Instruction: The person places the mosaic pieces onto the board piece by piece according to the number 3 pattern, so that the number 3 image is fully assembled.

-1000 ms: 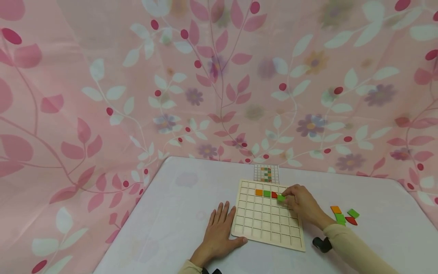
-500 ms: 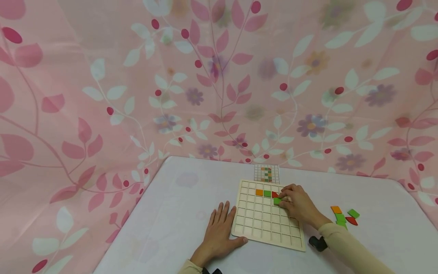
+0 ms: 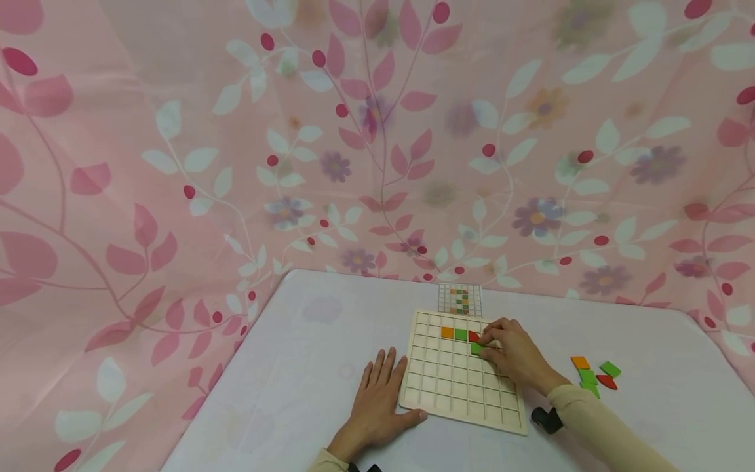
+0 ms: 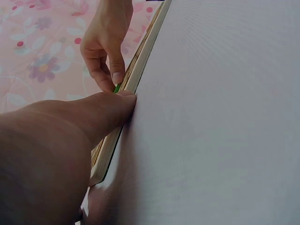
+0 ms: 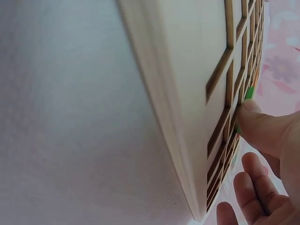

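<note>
A pale wooden grid board (image 3: 448,387) lies on the table. Along one of its upper rows sit an orange tile (image 3: 447,333), a green tile (image 3: 461,335) and a red piece (image 3: 474,336), partly covered by fingertips. My right hand (image 3: 519,354) reaches over the board's right side and pinches another green tile (image 3: 476,349) just below the red piece. In the right wrist view the thumb (image 5: 251,117) presses against that tile's edge, close over the grid. My left hand (image 3: 377,403) lies flat with fingers spread, its fingertips at the board's left edge and its thumb near the front edge.
Behind the board lies a small card (image 3: 460,300) printed with a coloured grid pattern. Loose pieces lie to the right of my right forearm: an orange tile (image 3: 580,362), several green ones (image 3: 610,369) and a red piece (image 3: 607,381). A pink floral cloth (image 3: 377,164) hangs behind the table.
My right hand has shifted slightly left and toward me with the green tile, bringing it from right of the red piece to just below it. The left hand stays put.
</note>
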The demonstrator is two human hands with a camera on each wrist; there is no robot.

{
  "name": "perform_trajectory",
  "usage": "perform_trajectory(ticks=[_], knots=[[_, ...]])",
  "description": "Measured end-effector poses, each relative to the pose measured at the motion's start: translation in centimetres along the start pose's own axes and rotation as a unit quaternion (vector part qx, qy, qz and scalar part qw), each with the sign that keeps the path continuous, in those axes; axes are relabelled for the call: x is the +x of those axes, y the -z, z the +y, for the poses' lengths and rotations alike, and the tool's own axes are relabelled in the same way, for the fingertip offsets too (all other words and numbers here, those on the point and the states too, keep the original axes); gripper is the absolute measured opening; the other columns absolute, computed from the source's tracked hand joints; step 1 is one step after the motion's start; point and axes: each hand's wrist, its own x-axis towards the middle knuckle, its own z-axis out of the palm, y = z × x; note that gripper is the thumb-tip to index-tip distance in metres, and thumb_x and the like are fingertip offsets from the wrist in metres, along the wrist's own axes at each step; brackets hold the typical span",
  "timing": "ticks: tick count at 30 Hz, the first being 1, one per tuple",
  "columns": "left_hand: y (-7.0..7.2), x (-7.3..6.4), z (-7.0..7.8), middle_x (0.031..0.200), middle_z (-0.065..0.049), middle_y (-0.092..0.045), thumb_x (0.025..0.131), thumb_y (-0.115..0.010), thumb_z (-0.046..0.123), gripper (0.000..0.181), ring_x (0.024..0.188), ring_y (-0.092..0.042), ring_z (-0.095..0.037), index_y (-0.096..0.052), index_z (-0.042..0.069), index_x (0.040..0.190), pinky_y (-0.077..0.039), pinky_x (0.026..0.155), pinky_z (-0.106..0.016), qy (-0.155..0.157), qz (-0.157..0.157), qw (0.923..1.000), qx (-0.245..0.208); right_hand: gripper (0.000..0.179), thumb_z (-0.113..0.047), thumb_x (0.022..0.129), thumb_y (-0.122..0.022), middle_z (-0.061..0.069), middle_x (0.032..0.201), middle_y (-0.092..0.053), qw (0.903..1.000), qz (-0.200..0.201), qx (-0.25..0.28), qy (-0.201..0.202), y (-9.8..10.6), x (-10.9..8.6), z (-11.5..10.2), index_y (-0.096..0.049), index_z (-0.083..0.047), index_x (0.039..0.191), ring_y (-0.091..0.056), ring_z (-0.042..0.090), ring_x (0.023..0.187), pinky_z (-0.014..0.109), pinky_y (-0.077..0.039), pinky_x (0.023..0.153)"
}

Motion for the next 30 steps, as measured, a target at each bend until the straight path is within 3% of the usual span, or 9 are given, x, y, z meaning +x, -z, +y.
perform_trajectory(ticks=[7,22,30], knots=[[0.07,-0.02,-0.02,0.179,-0.014,-0.014,0.09,-0.067,0.07,0.106,0.167,-0.007,-0.035,-0.028,0.011,0.169,-0.01,0.131,-0.063,-0.002,0.006,1.0,0.005,0.009,-0.011,0.084,-0.089,0.009,0.111,-0.07,0.9998,0.009,0.009,0.016,0.06,0.23,-0.06,-0.083,-0.012,0.091,-0.058,0.031,0.104,0.048,-0.052,0.088],[-0.09,0.13,-0.18,0.179,-0.015,-0.016,0.091,-0.066,0.071,0.105,0.166,-0.008,-0.037,-0.029,0.01,0.168,-0.011,0.13,-0.065,-0.012,0.016,0.9998,0.005,0.01,-0.009,0.083,-0.089,0.008,0.105,-0.072,0.9995,-0.006,0.031,0.006,0.55,0.52,0.15,-0.086,-0.009,0.092,-0.063,0.031,0.103,0.048,-0.054,0.087],[-0.05,0.1,-0.04,0.179,-0.014,-0.015,0.09,-0.066,0.07,0.105,0.167,-0.008,-0.035,-0.029,0.011,0.169,-0.012,0.131,-0.063,-0.003,0.004,0.9999,0.014,0.011,-0.012,0.084,-0.089,0.004,0.103,-0.072,0.9989,-0.017,0.044,-0.003,0.35,0.42,0.23,-0.086,-0.01,0.095,-0.063,0.027,0.102,0.046,-0.054,0.087]])
